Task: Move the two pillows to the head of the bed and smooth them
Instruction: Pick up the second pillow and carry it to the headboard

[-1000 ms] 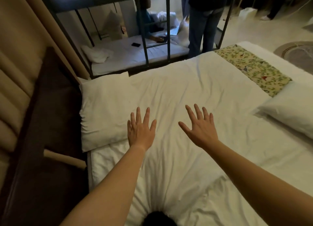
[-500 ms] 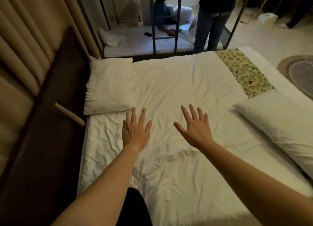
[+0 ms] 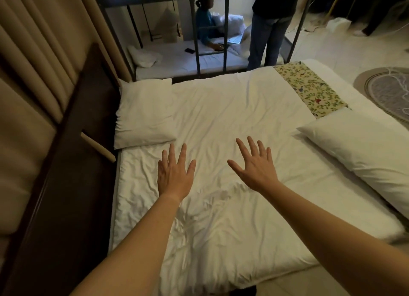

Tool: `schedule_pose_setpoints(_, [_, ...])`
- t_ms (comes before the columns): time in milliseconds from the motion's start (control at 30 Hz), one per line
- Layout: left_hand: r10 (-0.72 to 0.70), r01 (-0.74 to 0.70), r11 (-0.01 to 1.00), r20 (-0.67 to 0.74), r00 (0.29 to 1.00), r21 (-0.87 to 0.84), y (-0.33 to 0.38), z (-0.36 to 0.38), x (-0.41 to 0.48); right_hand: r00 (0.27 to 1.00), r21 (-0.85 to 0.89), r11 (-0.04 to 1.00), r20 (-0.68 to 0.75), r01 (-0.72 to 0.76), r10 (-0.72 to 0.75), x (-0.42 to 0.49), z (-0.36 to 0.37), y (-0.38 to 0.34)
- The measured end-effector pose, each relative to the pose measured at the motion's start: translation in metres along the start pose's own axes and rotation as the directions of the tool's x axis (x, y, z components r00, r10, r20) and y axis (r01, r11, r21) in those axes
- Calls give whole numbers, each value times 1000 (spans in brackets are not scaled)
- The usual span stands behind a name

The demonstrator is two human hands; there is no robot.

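Our left hand (image 3: 174,176) and right hand (image 3: 256,169) have drawn back from the pillow (image 3: 143,114) beside the headboard (image 3: 73,162), fingers spread, empty, perhaps grazing the duvet (image 3: 221,109). The second pillow (image 3: 363,154) waits far from the headboard.

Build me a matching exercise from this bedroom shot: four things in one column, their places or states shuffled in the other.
Things:
A. pillow at picture left
B. pillow at picture right
C. left hand
D. black phone

Places or states:
1. on the bunk mattress
2. fingers spread over the wrinkled duvet
3. beside the dark headboard
4. next to the floral runner

Pairs: A-3, B-4, C-2, D-1.
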State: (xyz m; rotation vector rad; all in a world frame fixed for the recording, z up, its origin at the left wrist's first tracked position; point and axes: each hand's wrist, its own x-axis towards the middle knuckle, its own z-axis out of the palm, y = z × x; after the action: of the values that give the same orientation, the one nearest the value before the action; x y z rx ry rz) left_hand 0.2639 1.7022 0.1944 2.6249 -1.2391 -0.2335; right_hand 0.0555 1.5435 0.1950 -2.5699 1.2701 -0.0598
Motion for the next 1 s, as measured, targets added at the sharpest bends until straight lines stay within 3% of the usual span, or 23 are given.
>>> schedule_pose_setpoints(533, [108,-108,992,-13,994,-60,-8,-13,-101,990,22,992,-52,-127,128,-121,-11,-10])
schedule_pose_setpoints(767, [159,-157,984,12,987,-84,40,-8,-131,981,26,984,-75,-176,178,-158,-28,28])
schedule_pose_setpoints(1000, [206,-203,976,37,978,-74,123,11,-146,972,21,975,-82,-221,222,-187,-55,113])
